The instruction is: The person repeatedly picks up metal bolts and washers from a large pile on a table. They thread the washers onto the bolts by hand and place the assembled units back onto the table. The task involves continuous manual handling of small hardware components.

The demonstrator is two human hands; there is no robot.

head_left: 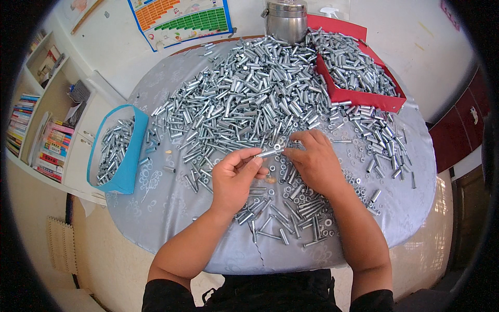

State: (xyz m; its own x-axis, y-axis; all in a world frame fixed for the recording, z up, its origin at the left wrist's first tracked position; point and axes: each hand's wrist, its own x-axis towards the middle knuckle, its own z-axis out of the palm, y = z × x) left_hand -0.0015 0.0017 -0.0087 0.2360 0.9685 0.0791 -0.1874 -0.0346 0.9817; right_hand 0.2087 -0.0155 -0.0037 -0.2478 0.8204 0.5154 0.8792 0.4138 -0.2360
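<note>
Over the middle of the table, my left hand (237, 177) is closed, pinching a silvery sleeve anchor bolt (268, 153) between thumb and fingers. The bolt lies nearly level, its right end pointing to my right hand (315, 160). The bent fingertips of that hand close at this end; whether a nut or washer is between them is too small to tell. Beyond both hands spreads a large heap of metal sleeves and bolts (244, 99). Nearer me lie loose bolts (280, 216), with washers (328, 222) and nuts scattered by my right forearm.
A blue fabric bin (136, 151) holding metal sleeves stands at the table's left. At the far right is a red box (343, 95) full of similar parts, beside a steel pot (286, 23). The grey tablecloth (150, 218) covers the rounded table. Bookshelves (70, 112) stand left.
</note>
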